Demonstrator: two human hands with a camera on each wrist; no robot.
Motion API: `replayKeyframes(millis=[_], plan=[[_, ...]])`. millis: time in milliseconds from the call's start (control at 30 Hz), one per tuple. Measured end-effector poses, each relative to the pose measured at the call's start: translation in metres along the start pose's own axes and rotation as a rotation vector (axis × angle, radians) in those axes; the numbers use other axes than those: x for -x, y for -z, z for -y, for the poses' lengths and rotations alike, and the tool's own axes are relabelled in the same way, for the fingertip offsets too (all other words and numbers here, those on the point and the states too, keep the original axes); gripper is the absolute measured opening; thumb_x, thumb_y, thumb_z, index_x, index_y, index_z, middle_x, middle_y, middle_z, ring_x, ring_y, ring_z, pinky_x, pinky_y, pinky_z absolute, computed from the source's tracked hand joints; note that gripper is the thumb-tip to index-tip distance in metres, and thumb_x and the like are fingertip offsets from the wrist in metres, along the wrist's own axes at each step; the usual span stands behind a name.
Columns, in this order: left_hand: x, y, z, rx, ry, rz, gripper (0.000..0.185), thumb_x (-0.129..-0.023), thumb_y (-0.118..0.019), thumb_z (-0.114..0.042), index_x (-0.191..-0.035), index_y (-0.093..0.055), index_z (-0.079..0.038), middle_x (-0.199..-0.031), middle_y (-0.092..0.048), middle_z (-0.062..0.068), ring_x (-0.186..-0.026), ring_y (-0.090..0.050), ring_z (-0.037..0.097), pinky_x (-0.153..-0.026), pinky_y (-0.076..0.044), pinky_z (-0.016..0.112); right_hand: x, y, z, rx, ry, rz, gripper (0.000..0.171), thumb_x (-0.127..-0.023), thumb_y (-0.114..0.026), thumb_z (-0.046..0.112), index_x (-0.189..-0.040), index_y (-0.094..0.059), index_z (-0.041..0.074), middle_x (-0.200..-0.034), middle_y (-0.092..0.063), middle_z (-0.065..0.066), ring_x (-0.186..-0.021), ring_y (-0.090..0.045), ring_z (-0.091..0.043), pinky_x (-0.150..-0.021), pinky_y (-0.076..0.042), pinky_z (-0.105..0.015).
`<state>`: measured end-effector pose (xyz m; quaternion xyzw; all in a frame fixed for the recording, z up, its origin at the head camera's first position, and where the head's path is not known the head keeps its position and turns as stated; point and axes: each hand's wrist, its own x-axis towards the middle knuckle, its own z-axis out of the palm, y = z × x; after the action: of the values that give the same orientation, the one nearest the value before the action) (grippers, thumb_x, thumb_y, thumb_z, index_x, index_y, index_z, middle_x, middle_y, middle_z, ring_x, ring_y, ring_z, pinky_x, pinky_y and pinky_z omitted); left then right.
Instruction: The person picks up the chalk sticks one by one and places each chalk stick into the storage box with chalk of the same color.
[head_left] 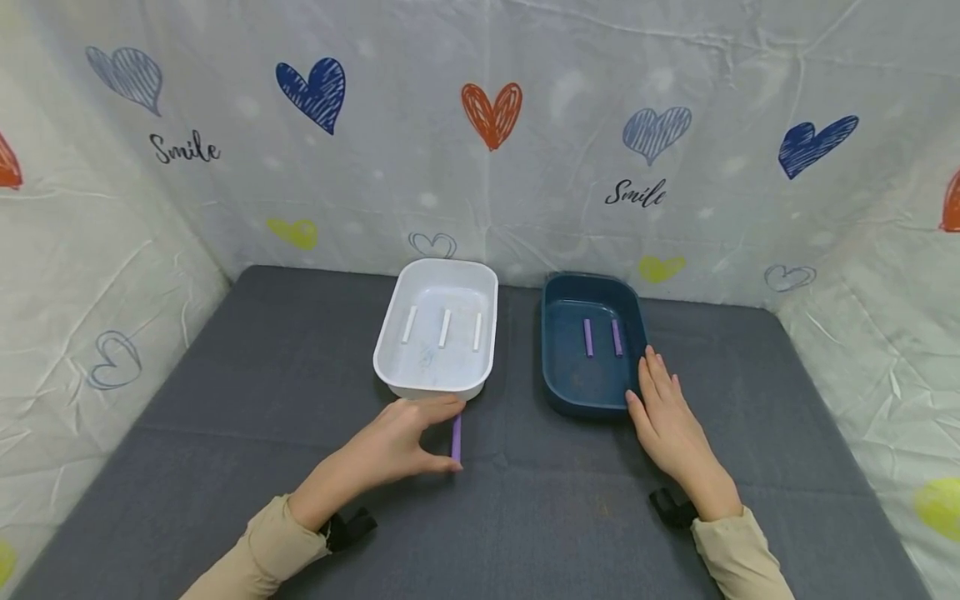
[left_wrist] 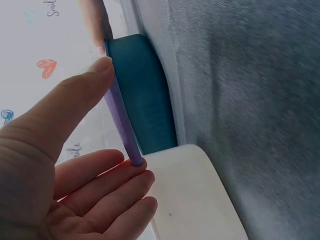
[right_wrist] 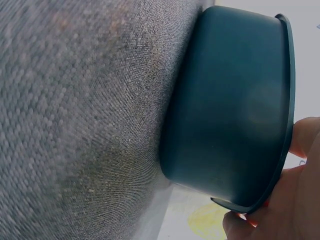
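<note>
A purple chalk stick point(head_left: 457, 439) is pinched end to end by my left hand point(head_left: 388, 442), just in front of the white tray point(head_left: 435, 392). In the left wrist view the thumb presses one end of the chalk point(left_wrist: 121, 122) and a fingertip the other. My right hand point(head_left: 671, 429) rests against the right side of the dark blue tray point(head_left: 555, 392), fingers and thumb touching its rim. Inside that tray lie two purple sticks point(head_left: 588, 338), side by side. Three white sticks point(head_left: 444, 328) lie spaced apart in the white tray.
Both trays stand near the back edge of a table with a dark grey cloth point(head_left: 300, 358). Behind it hangs a pale curtain point(head_left: 555, 167) printed with hearts and "Smile". Each wrist wears a black strap point(head_left: 351, 528).
</note>
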<state>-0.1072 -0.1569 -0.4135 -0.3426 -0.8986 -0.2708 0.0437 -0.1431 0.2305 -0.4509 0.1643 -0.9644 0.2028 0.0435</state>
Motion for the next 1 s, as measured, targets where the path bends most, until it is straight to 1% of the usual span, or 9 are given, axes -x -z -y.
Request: replayKeyframes(millis=[233,367,633,800,1000], plan=[[-0.010,-0.004,-0.006,0.005,-0.021,0.005,0.071,-0.069,-0.092,-0.029,-0.125,-0.066,0.005,-0.129,-0.064,0.017,-0.119,-0.062,0.026,-0.098,-0.050,0.042,0.000,0.001,0.001,0.000,0.001,0.002,0.064,-0.109,-0.035,0.032,-0.154,-0.016,-0.010,-0.165,-0.004,-0.019,-0.151,-0.006,-0.036,-0.119,-0.011,-0.057],[-0.015,-0.005,-0.009,0.011,-0.035,0.019,0.072,-0.069,-0.092,-0.028,-0.126,-0.065,0.006,-0.129,-0.064,0.019,-0.121,-0.061,0.028,-0.099,-0.050,0.043,0.000,0.001,0.001,-0.001,0.003,0.002,0.064,-0.108,-0.037,0.029,-0.154,-0.016,-0.010,-0.165,-0.003,-0.019,-0.151,-0.005,-0.035,-0.119,-0.011,-0.058],[-0.027,-0.007,-0.018,0.022,-0.038,0.054,0.073,-0.071,-0.091,-0.028,-0.128,-0.063,0.007,-0.131,-0.062,0.021,-0.125,-0.057,0.031,-0.101,-0.048,0.044,0.000,0.001,0.000,0.007,-0.002,0.008,0.064,-0.109,-0.036,0.031,-0.154,-0.014,-0.009,-0.165,-0.003,-0.018,-0.151,-0.005,-0.035,-0.118,-0.012,-0.059],[-0.034,-0.011,-0.021,0.022,-0.040,0.074,0.074,-0.072,-0.091,-0.029,-0.129,-0.062,0.007,-0.132,-0.061,0.020,-0.126,-0.057,0.029,-0.102,-0.048,0.043,0.000,0.000,0.000,0.008,-0.002,0.001,0.064,-0.108,-0.037,0.030,-0.154,-0.016,-0.010,-0.165,-0.005,-0.019,-0.151,-0.005,-0.034,-0.118,-0.013,-0.059],[-0.041,-0.012,-0.025,0.045,-0.030,0.089,0.074,-0.074,-0.090,-0.030,-0.132,-0.061,0.005,-0.135,-0.060,0.019,-0.128,-0.055,0.028,-0.101,-0.049,0.043,-0.001,0.000,-0.001,0.004,0.001,-0.007,0.064,-0.108,-0.040,0.028,-0.154,-0.017,-0.010,-0.164,-0.005,-0.020,-0.151,-0.006,-0.035,-0.118,-0.013,-0.060]])
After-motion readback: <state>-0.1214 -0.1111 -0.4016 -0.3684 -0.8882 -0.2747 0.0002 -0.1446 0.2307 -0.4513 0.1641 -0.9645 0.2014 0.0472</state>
